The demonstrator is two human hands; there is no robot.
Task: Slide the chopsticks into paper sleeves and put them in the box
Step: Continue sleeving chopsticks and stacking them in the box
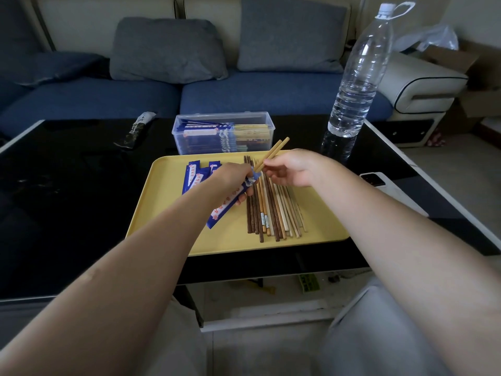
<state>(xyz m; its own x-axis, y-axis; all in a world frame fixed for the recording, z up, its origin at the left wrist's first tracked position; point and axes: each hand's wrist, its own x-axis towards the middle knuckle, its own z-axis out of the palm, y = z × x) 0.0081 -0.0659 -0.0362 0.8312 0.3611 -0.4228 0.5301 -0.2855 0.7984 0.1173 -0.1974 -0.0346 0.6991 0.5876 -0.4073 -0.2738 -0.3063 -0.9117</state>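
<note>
Here, over the yellow tray's (168,213) twelve o'clock half, the right hand (291,169) is pinching a pale chopstick pair (272,154) at the mouth of the blue paper sleeve (230,203) that the left hand (230,179) is gripping (box (223,132) waiting beyond at twelve), and the tips are risking snagging or crumpling the paper.

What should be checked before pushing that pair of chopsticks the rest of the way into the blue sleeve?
1. Sleeve held: ok, left hand grips the blue sleeve.
2. Pair held: ok, right hand pinches the two light chopsticks.
3. Tips at the sleeve mouth: ok, they meet it between the hands.
4. Both tips inside: cannot tell, fingers hide the opening.
5. Box open: ok, no lid on it, sleeved pairs inside.
6. Spare sleeves on the tray: ok.
</note>
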